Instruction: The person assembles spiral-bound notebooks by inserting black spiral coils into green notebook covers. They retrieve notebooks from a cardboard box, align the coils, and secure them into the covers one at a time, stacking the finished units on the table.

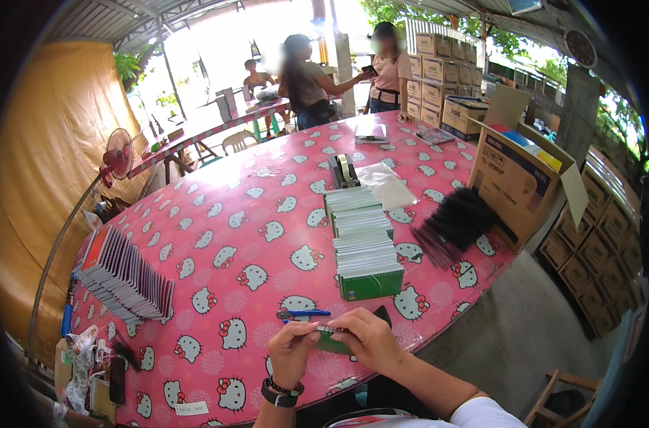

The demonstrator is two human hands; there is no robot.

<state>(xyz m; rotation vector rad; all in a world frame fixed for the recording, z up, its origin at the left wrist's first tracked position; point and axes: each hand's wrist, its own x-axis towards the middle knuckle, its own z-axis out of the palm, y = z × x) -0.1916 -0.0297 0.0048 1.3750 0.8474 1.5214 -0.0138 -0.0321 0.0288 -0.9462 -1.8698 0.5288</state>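
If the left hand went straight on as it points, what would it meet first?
Beyond the green notebook it holds, the left hand would probably meet the blue-handled tool lying just ahead; the hand's height is unclear, so it might pass over.

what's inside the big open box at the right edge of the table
Near the top of the box, some blue and yellow items show, too small to identify. Anything lower down is covered by them and the box's walls.
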